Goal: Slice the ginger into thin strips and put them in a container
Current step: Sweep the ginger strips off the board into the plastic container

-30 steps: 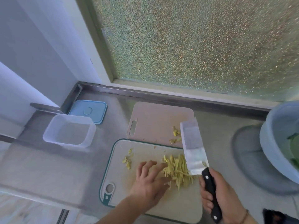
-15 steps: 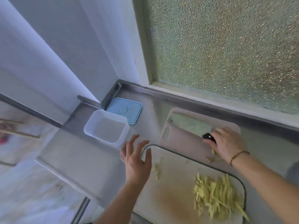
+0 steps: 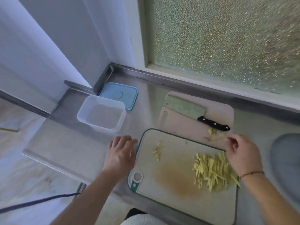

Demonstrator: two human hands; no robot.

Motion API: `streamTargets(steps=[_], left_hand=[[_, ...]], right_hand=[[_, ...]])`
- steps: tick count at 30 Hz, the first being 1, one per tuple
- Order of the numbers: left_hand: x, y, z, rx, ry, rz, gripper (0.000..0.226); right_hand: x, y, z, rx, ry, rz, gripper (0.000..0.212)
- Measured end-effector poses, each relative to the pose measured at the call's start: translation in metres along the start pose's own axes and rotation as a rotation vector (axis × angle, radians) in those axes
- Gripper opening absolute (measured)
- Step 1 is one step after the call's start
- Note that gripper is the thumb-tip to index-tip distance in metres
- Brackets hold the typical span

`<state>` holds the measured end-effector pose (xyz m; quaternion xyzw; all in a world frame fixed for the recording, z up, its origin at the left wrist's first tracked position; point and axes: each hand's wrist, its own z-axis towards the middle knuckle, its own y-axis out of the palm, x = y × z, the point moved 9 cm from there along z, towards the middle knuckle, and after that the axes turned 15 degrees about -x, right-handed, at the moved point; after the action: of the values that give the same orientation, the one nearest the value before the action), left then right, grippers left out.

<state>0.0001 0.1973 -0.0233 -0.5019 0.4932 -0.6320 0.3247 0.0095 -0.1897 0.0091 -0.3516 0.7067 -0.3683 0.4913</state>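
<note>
Cleaver (image 3: 186, 108) now laid down on pink board (image 3: 178, 125); right hand (image 3: 243, 153) empty, fingers loosely curled; left hand (image 3: 121, 153) spread, reaching toward container (image 3: 100, 116); cutting seemingly finished, ginger strips (image 3: 212, 171) awaiting transfer.

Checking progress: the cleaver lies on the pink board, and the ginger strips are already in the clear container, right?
Not quite. The head view shows the cleaver on the pink board, but the ginger strips still lie on the white board; the clear container holds none.
</note>
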Motion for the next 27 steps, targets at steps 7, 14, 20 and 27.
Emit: streamTargets(steps=[7,14,20,27], left_hand=[[0.016,0.05,-0.043,-0.35,-0.272,-0.138,0.081],[0.024,0.05,-0.044,-0.394,-0.347,-0.25,0.084],[0.03,0.049,-0.066,-0.415,-0.334,-0.225,0.086],[0.033,0.055,-0.112,-0.384,-0.328,-0.187,0.084]], right_hand=[[0.085,0.058,-0.135,-0.263,0.512,0.159,0.014],[0.09,0.075,-0.156,-0.181,0.583,0.134,0.013],[0.09,0.085,-0.184,-0.246,0.609,0.063,0.018],[0.095,0.081,-0.215,-0.272,0.516,0.092,0.011]])
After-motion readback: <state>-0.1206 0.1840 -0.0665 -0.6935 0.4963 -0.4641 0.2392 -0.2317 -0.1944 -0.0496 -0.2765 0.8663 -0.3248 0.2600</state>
